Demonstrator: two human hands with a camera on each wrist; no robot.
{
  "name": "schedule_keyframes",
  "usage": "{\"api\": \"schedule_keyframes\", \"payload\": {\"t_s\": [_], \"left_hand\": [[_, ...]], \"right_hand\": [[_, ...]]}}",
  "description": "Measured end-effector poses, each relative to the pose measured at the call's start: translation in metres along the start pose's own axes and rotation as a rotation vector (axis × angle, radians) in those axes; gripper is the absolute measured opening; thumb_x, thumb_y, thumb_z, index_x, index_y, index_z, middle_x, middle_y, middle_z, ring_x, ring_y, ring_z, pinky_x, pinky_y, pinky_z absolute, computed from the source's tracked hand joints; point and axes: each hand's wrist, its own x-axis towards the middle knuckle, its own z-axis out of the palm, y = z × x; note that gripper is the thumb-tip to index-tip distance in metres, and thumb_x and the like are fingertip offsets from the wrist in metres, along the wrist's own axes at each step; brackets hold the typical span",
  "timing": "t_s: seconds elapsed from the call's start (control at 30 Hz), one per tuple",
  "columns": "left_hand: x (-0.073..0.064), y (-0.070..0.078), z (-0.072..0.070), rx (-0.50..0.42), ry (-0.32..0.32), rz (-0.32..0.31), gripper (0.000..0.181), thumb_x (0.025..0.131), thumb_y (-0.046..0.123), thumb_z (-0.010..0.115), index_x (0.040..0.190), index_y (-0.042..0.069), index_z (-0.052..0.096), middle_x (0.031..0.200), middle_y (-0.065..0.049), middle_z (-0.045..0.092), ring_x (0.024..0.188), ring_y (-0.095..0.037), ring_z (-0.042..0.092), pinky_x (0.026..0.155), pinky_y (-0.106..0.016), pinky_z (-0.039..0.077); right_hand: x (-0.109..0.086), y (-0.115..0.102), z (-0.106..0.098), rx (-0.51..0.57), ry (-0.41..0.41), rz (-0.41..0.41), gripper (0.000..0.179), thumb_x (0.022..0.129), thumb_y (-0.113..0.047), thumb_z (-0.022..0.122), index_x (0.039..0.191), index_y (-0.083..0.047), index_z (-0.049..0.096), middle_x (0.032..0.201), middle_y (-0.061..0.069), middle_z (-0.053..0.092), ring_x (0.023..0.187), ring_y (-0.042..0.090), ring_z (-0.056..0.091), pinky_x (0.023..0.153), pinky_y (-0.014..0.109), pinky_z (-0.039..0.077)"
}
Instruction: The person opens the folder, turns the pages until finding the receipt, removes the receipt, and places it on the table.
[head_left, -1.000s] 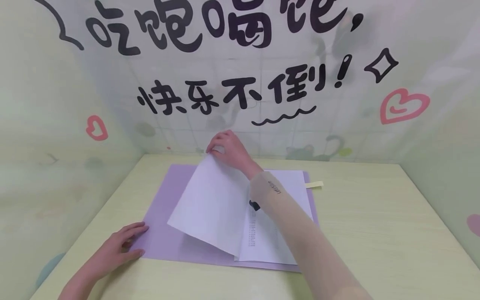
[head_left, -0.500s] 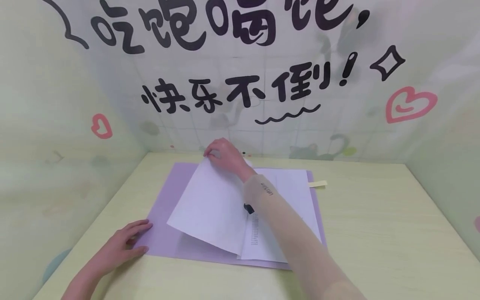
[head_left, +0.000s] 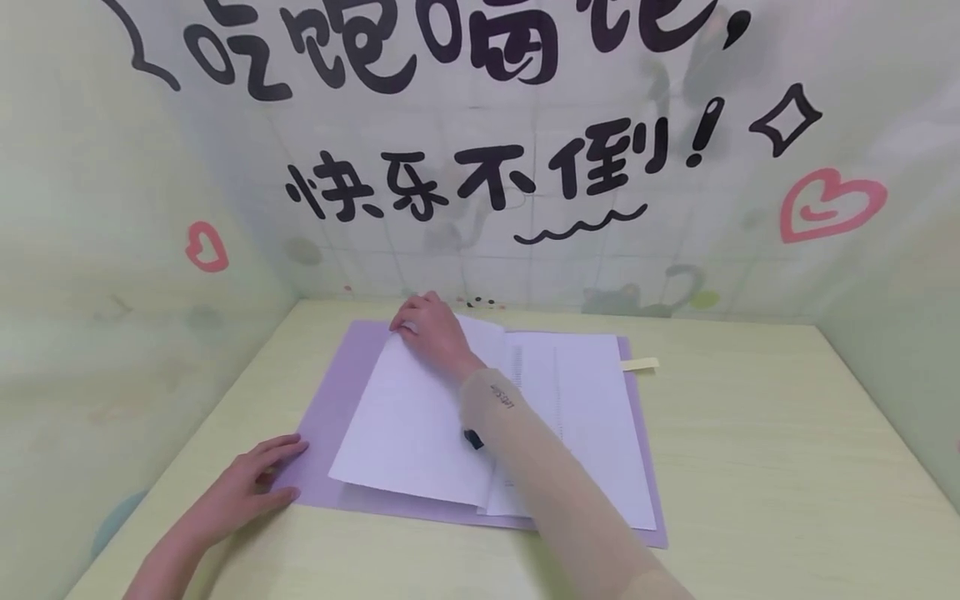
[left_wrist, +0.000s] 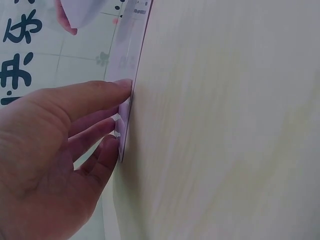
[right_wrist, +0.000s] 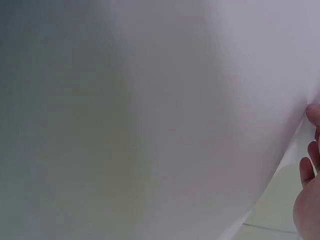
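A purple folder (head_left: 322,450) lies spread on the table with white printed pages (head_left: 600,417) in it. In the head view my right hand (head_left: 431,329) pinches the far left corner of a turned page (head_left: 412,417), whose near edge stands a little above the left cover. In the right wrist view this page fills most of the picture, and the right hand (right_wrist: 310,165) shows at the right side. At the near left corner of the folder rests my left hand (head_left: 251,483), its thumb and fingers touching the edges. The left wrist view shows the left hand (left_wrist: 75,130) against the cover edge.
A pale yellow tab (head_left: 640,364) sticks out past the folder's right side. Behind the light wood table (head_left: 772,450) stands a wall covering (head_left: 487,275) with black lettering and pink hearts. My right sleeve (head_left: 555,475) crosses over the pages.
My right hand has moved left and lower with the page, which now lies flatter over the left cover. More of the right-hand page shows. The left hand stays at the folder's corner.
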Motion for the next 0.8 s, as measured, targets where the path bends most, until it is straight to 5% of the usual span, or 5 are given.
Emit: {"api": "schedule_keyframes", "payload": {"t_s": [0.3, 0.5, 0.73, 0.8], "left_hand": [[0.002, 0.003, 0.002, 0.032, -0.017, -0.027, 0.055, 0.074, 0.017, 0.077, 0.124, 0.004, 0.058, 0.132, -0.017, 0.052, 0.113, -0.007, 0.052, 0.078, -0.026, 0.055], [0.000, 0.003, 0.001, 0.032, -0.012, -0.023, 0.055, 0.074, 0.016, 0.078, 0.124, 0.004, 0.059, 0.131, -0.017, 0.053, 0.112, -0.007, 0.052, 0.079, -0.025, 0.055], [-0.001, 0.004, -0.001, 0.037, -0.019, -0.030, 0.055, 0.075, 0.016, 0.077, 0.125, 0.003, 0.058, 0.132, -0.018, 0.052, 0.111, -0.031, 0.053, 0.081, -0.029, 0.056], [-0.001, 0.005, -0.002, 0.039, -0.018, -0.036, 0.054, 0.075, 0.016, 0.077, 0.125, 0.004, 0.058, 0.132, -0.017, 0.052, 0.113, -0.028, 0.054, 0.082, -0.029, 0.056]], "right_hand": [[-0.007, 0.007, 0.018, 0.177, -0.079, 0.086, 0.011, 0.088, -0.016, 0.063, 0.095, -0.020, 0.071, 0.109, -0.002, 0.062, 0.106, 0.014, 0.055, 0.099, 0.026, 0.044], [-0.012, 0.010, 0.028, 0.281, -0.159, 0.116, 0.019, 0.086, -0.018, 0.065, 0.105, -0.018, 0.068, 0.120, 0.000, 0.061, 0.116, 0.016, 0.053, 0.105, 0.029, 0.041], [-0.022, 0.011, 0.031, 0.412, -0.271, 0.188, 0.034, 0.086, -0.012, 0.065, 0.119, -0.017, 0.062, 0.138, 0.000, 0.051, 0.133, 0.017, 0.042, 0.115, 0.033, 0.030], [-0.024, 0.010, 0.031, 0.446, -0.286, 0.217, 0.034, 0.085, -0.008, 0.065, 0.119, -0.015, 0.062, 0.137, 0.002, 0.052, 0.132, 0.019, 0.043, 0.114, 0.034, 0.031]]}}
